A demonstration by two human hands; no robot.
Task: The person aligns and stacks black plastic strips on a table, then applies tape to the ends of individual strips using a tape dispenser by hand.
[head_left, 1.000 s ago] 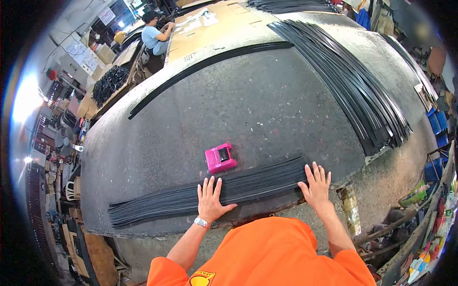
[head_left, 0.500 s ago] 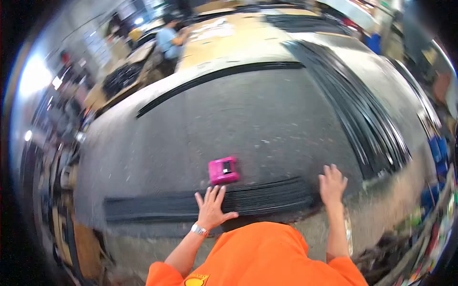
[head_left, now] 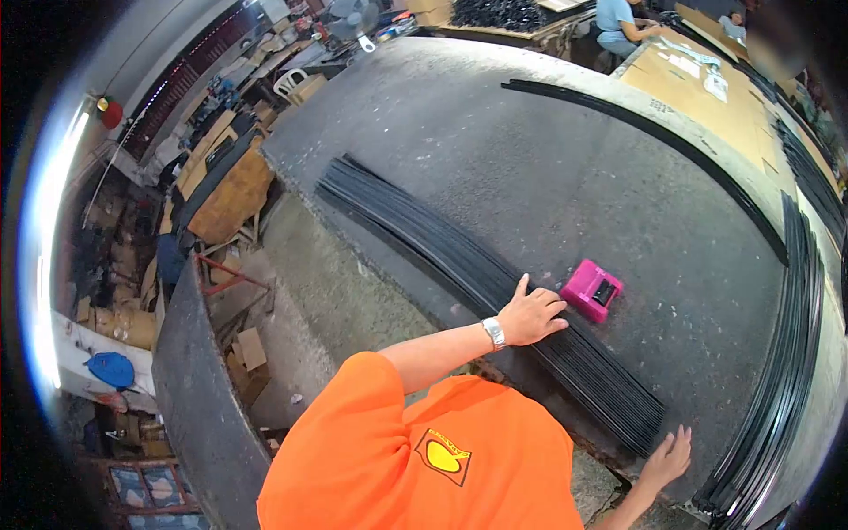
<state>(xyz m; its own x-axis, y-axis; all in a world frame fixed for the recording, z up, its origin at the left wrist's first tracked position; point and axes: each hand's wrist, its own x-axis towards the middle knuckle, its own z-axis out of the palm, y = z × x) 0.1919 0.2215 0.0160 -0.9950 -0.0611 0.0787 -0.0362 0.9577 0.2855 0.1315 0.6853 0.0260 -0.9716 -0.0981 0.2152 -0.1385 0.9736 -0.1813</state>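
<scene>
Long black strips (head_left: 415,231) lie in a flat bundle along the near edge of the dark table. My left hand (head_left: 530,314), with a silver watch at the wrist, rests on top of the bundle, fingers spread. Just beyond that hand sits a pink device (head_left: 592,290) with a black part on it. My right hand (head_left: 669,458) is beside the bundle's right end, fingers extended and apart, holding nothing visible.
A thin row of black strips (head_left: 654,132) runs along the table's far side. A larger pile of strips (head_left: 782,371) lies at the right. A person (head_left: 621,26) in light blue sits by a cardboard-covered table (head_left: 698,97). Boxes and clutter fill the left.
The view has swung left, so the table appears rotated. My left hand stays on the bundle. My right hand, formerly touching the bundle's right end, has moved slightly off it.
</scene>
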